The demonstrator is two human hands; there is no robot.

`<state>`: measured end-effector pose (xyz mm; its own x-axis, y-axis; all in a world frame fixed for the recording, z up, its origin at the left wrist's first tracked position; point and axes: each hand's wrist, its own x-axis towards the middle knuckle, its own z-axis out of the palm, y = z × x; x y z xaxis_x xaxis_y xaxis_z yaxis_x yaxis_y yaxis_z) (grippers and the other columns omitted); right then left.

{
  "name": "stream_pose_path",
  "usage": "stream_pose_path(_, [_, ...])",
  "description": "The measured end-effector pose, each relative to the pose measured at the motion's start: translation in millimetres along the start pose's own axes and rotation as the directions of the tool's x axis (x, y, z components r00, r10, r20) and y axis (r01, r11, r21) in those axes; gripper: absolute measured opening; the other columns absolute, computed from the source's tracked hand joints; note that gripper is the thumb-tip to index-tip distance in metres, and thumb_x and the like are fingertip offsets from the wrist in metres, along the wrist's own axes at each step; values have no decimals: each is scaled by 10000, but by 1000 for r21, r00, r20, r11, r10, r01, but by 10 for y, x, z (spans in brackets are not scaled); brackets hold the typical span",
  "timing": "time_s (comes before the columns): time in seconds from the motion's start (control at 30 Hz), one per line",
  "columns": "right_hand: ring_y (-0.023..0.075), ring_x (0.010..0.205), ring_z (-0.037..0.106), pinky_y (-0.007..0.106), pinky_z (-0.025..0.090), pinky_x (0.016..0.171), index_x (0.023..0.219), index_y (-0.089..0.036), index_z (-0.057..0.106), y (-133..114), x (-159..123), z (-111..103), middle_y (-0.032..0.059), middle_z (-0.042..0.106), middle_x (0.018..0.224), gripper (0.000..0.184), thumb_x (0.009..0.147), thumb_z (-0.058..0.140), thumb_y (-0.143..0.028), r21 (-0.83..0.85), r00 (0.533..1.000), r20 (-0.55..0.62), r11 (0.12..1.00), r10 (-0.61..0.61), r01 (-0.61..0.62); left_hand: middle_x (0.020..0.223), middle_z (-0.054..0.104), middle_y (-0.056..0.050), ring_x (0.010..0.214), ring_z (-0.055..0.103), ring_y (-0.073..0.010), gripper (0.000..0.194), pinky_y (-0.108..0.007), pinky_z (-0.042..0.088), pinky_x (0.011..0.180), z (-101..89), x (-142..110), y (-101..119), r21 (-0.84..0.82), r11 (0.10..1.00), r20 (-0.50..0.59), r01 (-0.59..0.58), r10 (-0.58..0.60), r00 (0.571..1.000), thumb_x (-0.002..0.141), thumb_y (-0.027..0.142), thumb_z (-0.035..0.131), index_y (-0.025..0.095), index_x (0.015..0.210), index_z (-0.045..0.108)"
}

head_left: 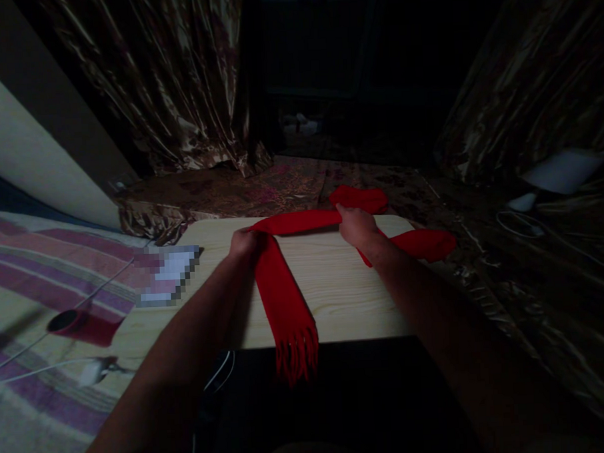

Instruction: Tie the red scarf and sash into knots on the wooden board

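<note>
A red scarf [284,287] with a fringed end lies over a pale wooden table [330,305]. My left hand [243,244] is closed on the scarf near the table's left side, and from there the fringed end hangs down past the near edge. Further right, my right hand [356,225] grips another part of the scarf. Between the two hands a narrow strip of it runs along the far edge. Beyond and beside my right hand the rest is bunched in folds, some reaching past the table's right edge. My fingertips are mostly hidden.
Left is a bed with a striped cover [28,265], carrying a dark red cylinder [81,326] and white cables. A pixelated flat item [169,276] sits at the table's left edge. Patterned curtains [176,92] hang behind. A white lamp [562,172] stands far right.
</note>
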<state>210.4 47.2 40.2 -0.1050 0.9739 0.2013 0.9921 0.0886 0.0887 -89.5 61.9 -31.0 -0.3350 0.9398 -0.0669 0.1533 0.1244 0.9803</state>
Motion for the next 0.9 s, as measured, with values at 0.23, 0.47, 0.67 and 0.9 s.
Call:
stream_pose_path(0.23, [282, 1102, 687, 368, 535, 900, 1359, -139, 624, 2, -91, 334, 208, 732, 1163, 481, 935, 398, -109, -98, 971, 200, 983, -133, 155, 761, 722, -62, 540, 617, -133, 622, -246, 514, 562, -56, 81, -26, -339, 935, 83, 105, -82, 993, 729, 146, 640, 128, 1351, 646])
stream_pose_path(0.47, [268, 1147, 658, 336, 519, 928, 1408, -132, 579, 40, -26, 248, 201, 703, 1238, 498, 936, 422, -96, -94, 987, 124, 989, -105, 117, 848, 736, -68, 547, 612, -113, 608, -252, 534, 614, -104, 179, -77, -312, 950, 0, 27, -28, 1000, 751, 141, 622, 157, 1359, 636])
stream_pose_path(0.67, [282, 1127, 626, 346, 515, 887, 1210, -144, 694, 50, -66, 269, 187, 690, 1193, 402, 933, 410, -75, -131, 954, 200, 959, -223, 252, 1021, 767, -131, 814, 715, -197, 530, -259, 544, 747, -234, 257, -236, 233, 965, -105, -119, 146, 984, 674, 122, 691, 149, 1201, 741])
stream_pose_path(0.9, [274, 1093, 604, 337, 479, 881, 1211, -121, 634, 124, -51, 181, 196, 656, 1173, 363, 969, 368, -70, -190, 988, 14, 969, -155, 155, 993, 786, -113, 825, 721, -217, 423, -274, 539, 772, -269, 271, -246, 308, 939, -68, -155, 184, 981, 692, 100, 664, 148, 1095, 782])
